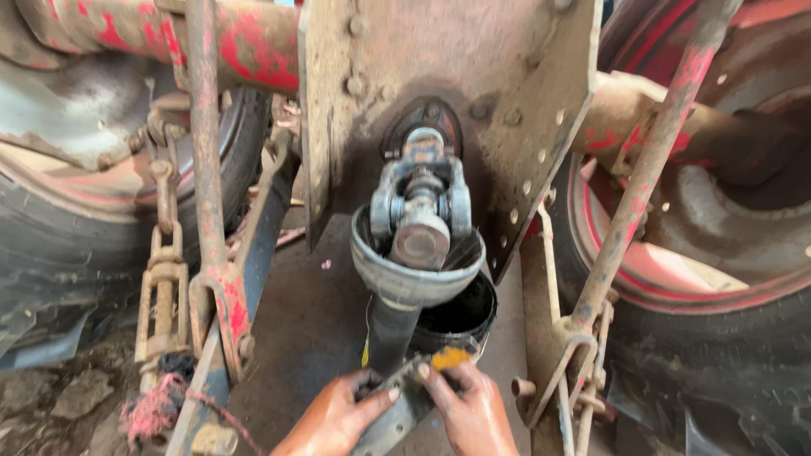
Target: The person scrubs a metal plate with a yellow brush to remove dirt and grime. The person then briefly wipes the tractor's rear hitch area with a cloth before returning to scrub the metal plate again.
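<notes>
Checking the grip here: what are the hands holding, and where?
Both the left hand and right hand grip the drive shaft at its near, lower end.

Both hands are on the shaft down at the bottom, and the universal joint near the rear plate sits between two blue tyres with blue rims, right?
Not quite: the rims are red, not blue, as the head view shows. The rest stands: the left hand and right hand both hold the shaft at the bottom, and the universal joint sits by the rear plate, between the left wheel and the right wheel.

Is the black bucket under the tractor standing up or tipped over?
Standing up. The black bucket sits with its round open mouth facing upward, behind the grey cone guard. Cannot tell how full it is.
</notes>
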